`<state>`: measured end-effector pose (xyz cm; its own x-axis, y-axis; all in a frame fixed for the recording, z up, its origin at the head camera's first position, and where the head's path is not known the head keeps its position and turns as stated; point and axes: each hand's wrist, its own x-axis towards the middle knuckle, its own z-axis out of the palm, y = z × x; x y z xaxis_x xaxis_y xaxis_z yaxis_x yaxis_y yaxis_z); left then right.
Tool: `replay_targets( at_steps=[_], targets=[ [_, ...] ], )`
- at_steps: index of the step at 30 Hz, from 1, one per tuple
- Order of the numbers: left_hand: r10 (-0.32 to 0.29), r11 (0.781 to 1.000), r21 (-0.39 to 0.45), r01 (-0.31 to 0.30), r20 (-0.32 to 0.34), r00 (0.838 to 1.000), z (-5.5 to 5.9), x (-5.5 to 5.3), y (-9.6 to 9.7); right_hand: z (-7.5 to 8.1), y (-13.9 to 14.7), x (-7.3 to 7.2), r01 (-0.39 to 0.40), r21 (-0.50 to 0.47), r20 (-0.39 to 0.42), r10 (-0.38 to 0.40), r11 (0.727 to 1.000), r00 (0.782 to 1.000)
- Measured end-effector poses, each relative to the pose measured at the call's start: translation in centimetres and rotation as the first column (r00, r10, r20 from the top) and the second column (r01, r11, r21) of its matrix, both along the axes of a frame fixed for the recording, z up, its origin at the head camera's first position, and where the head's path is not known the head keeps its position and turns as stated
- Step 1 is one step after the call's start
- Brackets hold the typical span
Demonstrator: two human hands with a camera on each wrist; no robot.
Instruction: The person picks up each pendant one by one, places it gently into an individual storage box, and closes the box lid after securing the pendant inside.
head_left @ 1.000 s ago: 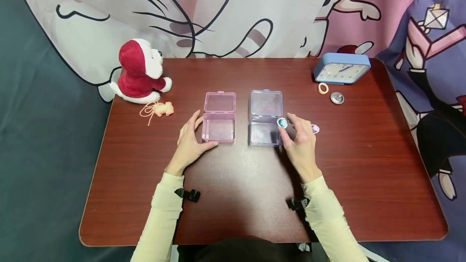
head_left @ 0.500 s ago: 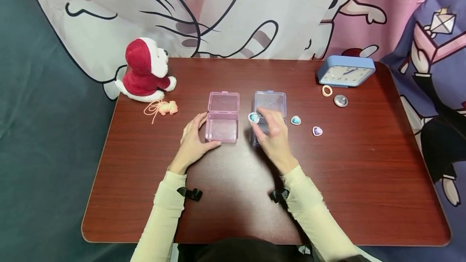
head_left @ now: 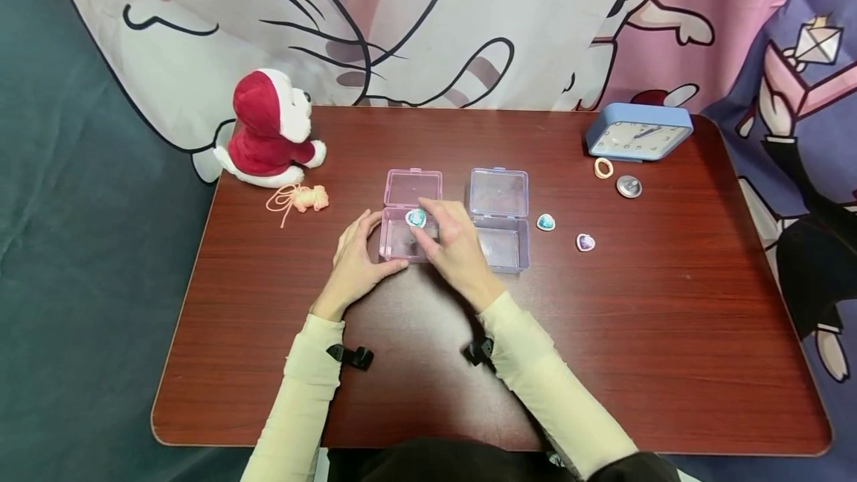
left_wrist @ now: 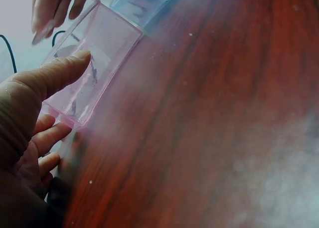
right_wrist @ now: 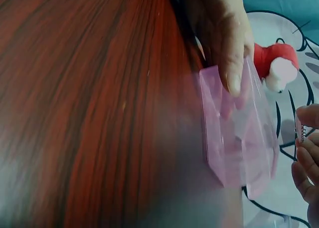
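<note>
My right hand [head_left: 462, 248] pinches a blue gem with a beaded white rim [head_left: 416, 218] between thumb and fingertip, over the open pink plastic box [head_left: 396, 246]. In the right wrist view the gem [right_wrist: 300, 129] appears edge-on at the right. My left hand [head_left: 357, 262] holds the pink box at its near left corner, thumb [left_wrist: 75, 67] on the front wall and fingers by the left side. The lid stands open at the back. To the right is an open, see-through bluish-purple box [head_left: 505, 245]. Another blue gem [head_left: 545, 222] and a purple gem [head_left: 585, 242] lie beyond it.
A plush dog in a red hooded outfit [head_left: 268, 132] sits at the table's back left, behind a peach yarn bundle [head_left: 309, 198]. Back right are a blue clock [head_left: 639, 132], a wooden ring [head_left: 603, 168] and a silver round tin [head_left: 628, 187]. A printed curtain hangs behind.
My right hand has carried the blue gem leftward, from the purple box's right side across to above the pink box. The left hand keeps its place at the pink box.
</note>
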<state>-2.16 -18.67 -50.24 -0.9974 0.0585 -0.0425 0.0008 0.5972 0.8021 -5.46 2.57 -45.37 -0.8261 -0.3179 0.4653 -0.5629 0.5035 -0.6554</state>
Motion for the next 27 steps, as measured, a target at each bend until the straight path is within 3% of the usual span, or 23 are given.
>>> replay_targets(
  at_steps=[10, 18, 27],
  targets=[
    [-0.007, 1.0, 0.001, 0.007, -0.021, 1.0, -0.1, -0.1, -0.1, -0.7, -2.4, -0.2, -0.035, 0.099, 0.088, 0.026, 0.995, 0.996],
    [-0.016, 1.0, 0.004, 0.016, -0.032, 0.999, -0.1, -0.1, -0.1, -1.8, -2.7, -0.3, -0.032, 0.145, 0.089, 0.019, 0.989, 0.996],
    [-0.021, 1.0, 0.013, 0.021, -0.021, 1.0, -0.2, -0.2, -0.2, -1.9, -2.9, -0.4, -0.052, 0.224, 0.101, 0.03, 0.973, 0.994]
  ],
)
